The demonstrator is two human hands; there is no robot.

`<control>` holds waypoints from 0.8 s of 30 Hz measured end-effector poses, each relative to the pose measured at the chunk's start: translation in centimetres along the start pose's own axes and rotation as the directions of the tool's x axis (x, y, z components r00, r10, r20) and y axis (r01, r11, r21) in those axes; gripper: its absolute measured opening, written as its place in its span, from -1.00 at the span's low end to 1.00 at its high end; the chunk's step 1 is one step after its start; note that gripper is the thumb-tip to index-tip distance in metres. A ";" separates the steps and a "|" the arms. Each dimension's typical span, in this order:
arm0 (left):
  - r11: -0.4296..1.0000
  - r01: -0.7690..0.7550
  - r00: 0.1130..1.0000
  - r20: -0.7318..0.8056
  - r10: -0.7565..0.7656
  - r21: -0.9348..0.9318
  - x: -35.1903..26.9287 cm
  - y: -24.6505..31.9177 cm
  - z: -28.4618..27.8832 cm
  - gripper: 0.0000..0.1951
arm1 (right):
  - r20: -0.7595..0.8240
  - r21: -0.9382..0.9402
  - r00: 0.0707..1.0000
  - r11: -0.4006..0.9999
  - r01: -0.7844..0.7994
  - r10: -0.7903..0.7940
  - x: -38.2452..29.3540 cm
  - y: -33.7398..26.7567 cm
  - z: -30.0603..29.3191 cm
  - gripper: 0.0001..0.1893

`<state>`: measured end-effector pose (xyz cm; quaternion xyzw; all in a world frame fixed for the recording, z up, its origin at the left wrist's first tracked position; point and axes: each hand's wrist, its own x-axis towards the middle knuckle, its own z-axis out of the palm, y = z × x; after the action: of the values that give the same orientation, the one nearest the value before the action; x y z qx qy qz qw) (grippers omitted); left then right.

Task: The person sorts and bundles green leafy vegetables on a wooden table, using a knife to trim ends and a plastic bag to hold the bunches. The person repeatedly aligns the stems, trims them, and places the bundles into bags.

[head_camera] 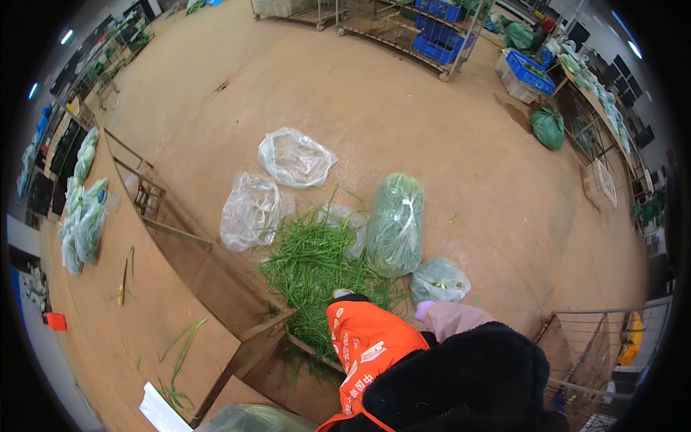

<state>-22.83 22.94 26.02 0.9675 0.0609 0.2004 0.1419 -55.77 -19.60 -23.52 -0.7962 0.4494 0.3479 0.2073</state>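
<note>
My right hand (424,310), in a lilac glove below a pink sleeve cover, hangs beside a small clear plastic bag (440,282) with green vegetables in it. Its fingers are mostly hidden, so whether they touch the bag is unclear. My left hand is out of view. Before my feet spreads a heap of loose long green leaves (313,259). A large clear bag packed with green vegetables (397,227) lies to the right of the heap, tied with a white strip. Two crumpled clear plastic bags (251,210) (297,157) rest beyond it on the floor.
On the left stands a wooden table (156,286) holding a knife (123,283), bagged vegetables (83,227) and loose leaves. A wheeled rack (388,40) with blue crates is ahead. A wire cart (588,345) stands close on my right. Crates (523,75) sit by the far-right table.
</note>
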 end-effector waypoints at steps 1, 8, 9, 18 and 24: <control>0.994 -0.052 0.999 -0.014 0.051 -0.095 -0.4 0.6 0.0 -0.61 | 0.064 -0.038 0.997 0.999 -0.032 0.034 -0.2 1.5 0.7 -0.77; 0.932 -0.333 0.941 0.108 0.320 0.140 -2.0 6.7 -2.3 -0.62 | 0.052 0.178 0.999 0.984 -0.005 -0.004 3.4 4.5 -1.4 -0.75; 0.922 -0.364 0.928 0.137 0.347 0.132 -2.0 7.2 -1.9 -0.62 | -0.011 0.249 0.999 0.968 0.035 -0.033 3.9 4.8 -2.1 -0.75; 0.691 -0.689 0.707 0.412 0.575 0.219 -2.8 20.9 4.2 -0.53 | -0.150 0.639 0.971 0.768 -0.050 0.187 -1.8 14.3 -0.8 -0.75; 0.763 -0.639 0.630 0.506 0.589 -0.094 -6.1 30.3 12.6 -0.58 | 0.376 0.324 0.870 0.834 -0.446 0.319 -2.6 24.6 8.9 -0.73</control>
<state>-21.44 -10.17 21.76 0.9523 -0.3025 -0.0283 0.0301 -81.14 -25.00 -27.98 -0.5651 0.6248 0.4024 0.3582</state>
